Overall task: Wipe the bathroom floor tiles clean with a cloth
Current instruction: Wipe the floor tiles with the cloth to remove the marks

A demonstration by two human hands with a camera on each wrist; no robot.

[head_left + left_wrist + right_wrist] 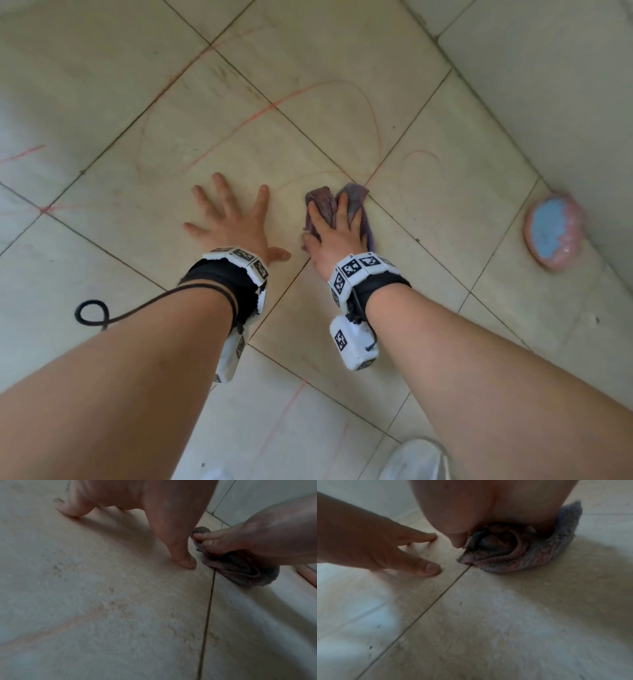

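On the pale beige floor tiles (335, 113), just below the middle of the head view, the person's right hand (337, 236) lies palm-down on a crumpled purple-grey terry cloth (356, 198), fingers spread over it and pressing it flat against the floor rather than clutching it. From the left wrist view the thumb and forefinger rest along the cloth's near edge, and from the right wrist view the bunched folds show under the palm, with a bluish hem sticking out on the far side. The cloth sits right where two dark grout lines (404, 219) cross, covering the corner of the tile.

Just beside it, apart from the cloth, the left hand (233, 222) is planted flat on the bare tile with all five fingers splayed wide and straight, holding nothing; its thumb points towards the right hand. Both wrists carry white bands with black-and-white square markers (356, 269) over black straps, and a black cord (92, 313) loops out beside the left forearm.

Beyond the hands, thin red scribbled lines (342, 84) curve and cross over several tiles, and grey scuffs smudge the surface farther off. To the right, well apart from the cloth, a round pink object with a light blue face (551, 233) lies near the foot of the tiled wall (548, 68). At the bottom edge a white shoe (416, 459) is partly in view.
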